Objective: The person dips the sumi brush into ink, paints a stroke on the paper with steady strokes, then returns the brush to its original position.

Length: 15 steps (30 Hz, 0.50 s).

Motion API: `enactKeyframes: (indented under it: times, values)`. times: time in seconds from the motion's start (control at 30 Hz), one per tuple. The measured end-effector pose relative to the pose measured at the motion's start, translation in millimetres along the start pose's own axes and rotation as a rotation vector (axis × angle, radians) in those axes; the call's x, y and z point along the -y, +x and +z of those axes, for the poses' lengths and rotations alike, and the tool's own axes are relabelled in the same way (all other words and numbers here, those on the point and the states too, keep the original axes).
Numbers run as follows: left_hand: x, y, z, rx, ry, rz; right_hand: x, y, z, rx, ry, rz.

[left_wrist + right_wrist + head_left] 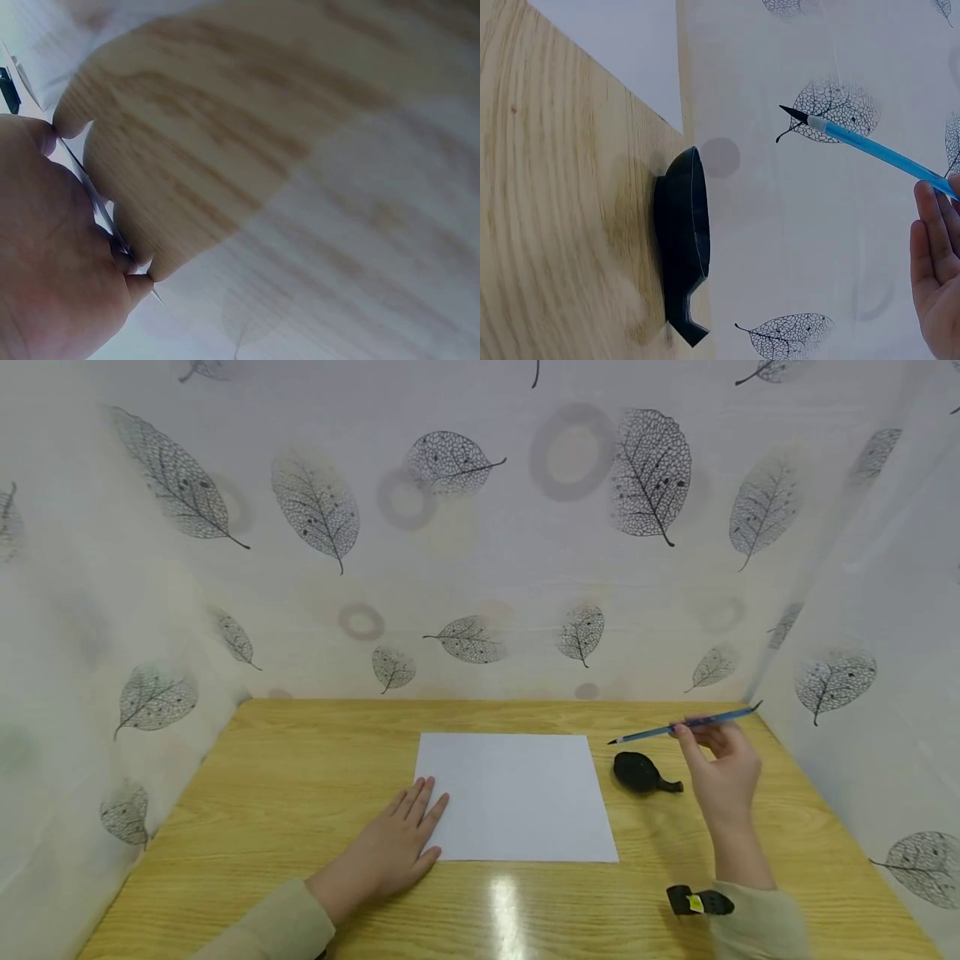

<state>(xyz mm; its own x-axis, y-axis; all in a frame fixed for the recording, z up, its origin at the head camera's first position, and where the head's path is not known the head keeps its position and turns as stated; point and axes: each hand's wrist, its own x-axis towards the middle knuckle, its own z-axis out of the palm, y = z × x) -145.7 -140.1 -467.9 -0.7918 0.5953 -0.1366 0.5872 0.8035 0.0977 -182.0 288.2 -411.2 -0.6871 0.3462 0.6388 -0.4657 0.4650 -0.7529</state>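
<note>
So the paper [517, 797] is lying flat mid-table [300, 760], no marks on it that I can see. Clock directions are from its middle, in the head view. The brush [877, 152] is up around 2 o'clock, not touching the sheet, dark tip pointing back toward 9. Black dish [636, 772] sits just shy of 3, near the paper but not touching it.

Hands are well apart: left hand [401, 843] rests flat at 8 o'clock, fingers spread over the paper's edge; right hand [723, 768] is out at 3, pinching the brush.

My read: setup's done, sheet laid and brush in hand, and all the actual brushwork is left. Can't tell if the tip's wet.

Right wrist cam gives you the dish side-on, raised rim and bent handle, plus the pointed bristles against the leafy curtain [510, 560]. It misses the left hand, which head catches. Left wrist shows that hand's fingertips along the sheet's edge, nearly edge-on, but it's blurry, and I can't make out the brush there.
</note>
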Motion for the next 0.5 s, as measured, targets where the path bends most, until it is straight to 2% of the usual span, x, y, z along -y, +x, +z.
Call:
enactKeyframes:
  times: [0.5]
  values:
    - [0.1, 0.1, 1.4, -0.003, 0.031, 0.003, 10.4, -0.7, 23.5, 0.049, 0.083, -0.041]
